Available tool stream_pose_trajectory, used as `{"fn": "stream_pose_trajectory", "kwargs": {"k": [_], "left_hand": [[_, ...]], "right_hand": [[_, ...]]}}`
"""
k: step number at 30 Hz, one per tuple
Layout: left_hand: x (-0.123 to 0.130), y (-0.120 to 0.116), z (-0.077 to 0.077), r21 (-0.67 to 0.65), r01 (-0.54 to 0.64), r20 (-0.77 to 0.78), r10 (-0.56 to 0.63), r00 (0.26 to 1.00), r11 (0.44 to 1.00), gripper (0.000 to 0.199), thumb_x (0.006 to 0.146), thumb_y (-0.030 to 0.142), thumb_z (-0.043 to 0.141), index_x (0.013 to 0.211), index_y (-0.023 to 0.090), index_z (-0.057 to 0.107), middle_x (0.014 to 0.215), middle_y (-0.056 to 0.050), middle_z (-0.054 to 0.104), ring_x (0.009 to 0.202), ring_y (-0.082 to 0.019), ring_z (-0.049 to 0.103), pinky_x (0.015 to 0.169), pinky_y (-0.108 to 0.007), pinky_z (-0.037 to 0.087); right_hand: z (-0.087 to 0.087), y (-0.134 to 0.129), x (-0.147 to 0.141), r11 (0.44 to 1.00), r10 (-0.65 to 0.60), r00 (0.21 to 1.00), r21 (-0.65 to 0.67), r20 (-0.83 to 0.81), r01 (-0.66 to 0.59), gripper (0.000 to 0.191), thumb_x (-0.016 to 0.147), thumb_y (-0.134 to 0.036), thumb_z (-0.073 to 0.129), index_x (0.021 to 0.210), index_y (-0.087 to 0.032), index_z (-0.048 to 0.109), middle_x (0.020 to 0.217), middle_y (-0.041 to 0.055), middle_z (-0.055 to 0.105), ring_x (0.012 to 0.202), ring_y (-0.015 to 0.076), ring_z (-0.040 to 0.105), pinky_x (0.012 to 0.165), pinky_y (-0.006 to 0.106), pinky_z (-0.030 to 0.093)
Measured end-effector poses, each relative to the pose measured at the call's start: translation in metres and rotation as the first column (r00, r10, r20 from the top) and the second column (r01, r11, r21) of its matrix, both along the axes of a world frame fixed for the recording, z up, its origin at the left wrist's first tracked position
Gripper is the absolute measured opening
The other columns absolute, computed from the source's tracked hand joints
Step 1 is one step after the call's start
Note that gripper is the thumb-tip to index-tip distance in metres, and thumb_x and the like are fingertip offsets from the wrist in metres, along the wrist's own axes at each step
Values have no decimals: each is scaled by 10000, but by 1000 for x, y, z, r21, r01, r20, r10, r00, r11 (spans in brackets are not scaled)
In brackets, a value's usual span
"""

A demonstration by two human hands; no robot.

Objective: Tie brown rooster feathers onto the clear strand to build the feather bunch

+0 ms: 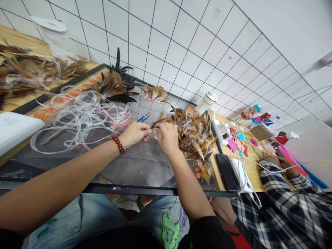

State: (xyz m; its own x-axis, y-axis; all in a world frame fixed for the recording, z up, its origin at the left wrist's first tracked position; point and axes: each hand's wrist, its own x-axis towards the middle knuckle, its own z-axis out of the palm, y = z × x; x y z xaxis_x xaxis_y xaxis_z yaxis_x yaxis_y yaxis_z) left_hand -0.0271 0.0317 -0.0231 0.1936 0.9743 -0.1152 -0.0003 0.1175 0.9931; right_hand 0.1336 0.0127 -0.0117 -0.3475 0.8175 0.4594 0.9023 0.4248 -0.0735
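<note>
In the middle of the head view my two hands meet over a dark glass-like tabletop point(145, 159). My left hand point(136, 135), with a red bead bracelet point(118, 145) at its wrist, is closed in a pinch at a feather's end. Beside it my right hand point(167, 136) is closed on the same small brown and dark feather point(159, 121); its lower part is hidden by the fingers. Just right of my right hand lies a big pile of brown feathers point(194, 133). Blue-handled snips point(143, 118) lie beyond my left hand.
Tangled clear plastic strip point(80, 117) covers the left side. Feather bunches point(114, 84) lie behind it. At the right are a white tumbler point(206, 101), a black phone point(227, 172), white cables and a power strip point(223, 134). Another person's plaid sleeve point(275, 176) rests at the neighbouring table.
</note>
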Motion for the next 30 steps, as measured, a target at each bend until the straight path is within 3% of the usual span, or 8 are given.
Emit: {"fn": "stream_pose_trajectory", "kwargs": {"k": [5,11,15,17,19,22,25,30], "left_hand": [[0,-3,15,-77,-218,236,230,944,973,179,736,199,725,606,119,632,608,-27,636,523,-102,586,550,-239,510],[-2,-3,18,-141,-271,335,304,892,952,113,771,131,686,666,96,660,752,-65,684,621,-120,631,623,-266,531],[-5,0,15,-274,-163,475,281,834,948,94,813,76,628,735,97,675,905,-109,717,813,-153,683,788,-297,548],[-6,1,15,-335,-110,518,280,808,936,112,831,64,602,754,105,673,933,-106,719,850,-158,686,826,-311,547],[-5,0,15,-354,-79,512,264,817,932,111,837,64,600,767,106,675,924,-100,720,835,-157,687,824,-316,551],[-1,-5,15,-345,-3,494,184,850,939,86,833,72,619,787,94,688,878,-106,721,810,-163,691,799,-309,560],[3,-10,14,-347,113,524,92,847,931,97,839,71,613,820,88,706,841,-104,723,802,-167,696,775,-291,565],[6,-11,13,-361,142,572,98,814,922,137,845,52,597,784,106,707,789,-84,717,721,-133,678,727,-255,558]], "right_hand": [[0,4,9,959,-256,966,-137,-32,250,239,947,-277,464,1064,-209,661,1057,86,665,941,204,594,771,307,364],[3,1,4,852,-80,996,-521,-29,53,126,838,-278,587,817,-228,701,846,40,703,795,177,608,673,265,363],[2,2,2,870,-80,977,-491,-198,-28,100,813,-196,556,778,-188,650,800,54,667,732,162,557,661,265,355],[0,6,1,895,-170,839,-437,-517,-87,111,838,-247,536,779,-186,609,706,10,603,657,131,500,637,247,355],[-3,9,-1,894,-236,538,-398,-810,-208,178,849,-347,534,765,-194,570,592,-47,488,560,103,412,577,227,333],[-5,10,-10,879,-255,149,-293,-955,-376,251,773,-432,627,732,-195,557,546,-82,405,506,75,337,532,209,309],[-6,7,-20,861,-253,41,-244,-967,-446,276,701,-432,708,715,-187,584,592,-66,495,549,73,431,587,211,392],[-8,3,-27,857,-259,65,-260,-964,-445,263,691,-415,730,734,-185,611,635,-54,539,610,88,509,635,228,442]]}}
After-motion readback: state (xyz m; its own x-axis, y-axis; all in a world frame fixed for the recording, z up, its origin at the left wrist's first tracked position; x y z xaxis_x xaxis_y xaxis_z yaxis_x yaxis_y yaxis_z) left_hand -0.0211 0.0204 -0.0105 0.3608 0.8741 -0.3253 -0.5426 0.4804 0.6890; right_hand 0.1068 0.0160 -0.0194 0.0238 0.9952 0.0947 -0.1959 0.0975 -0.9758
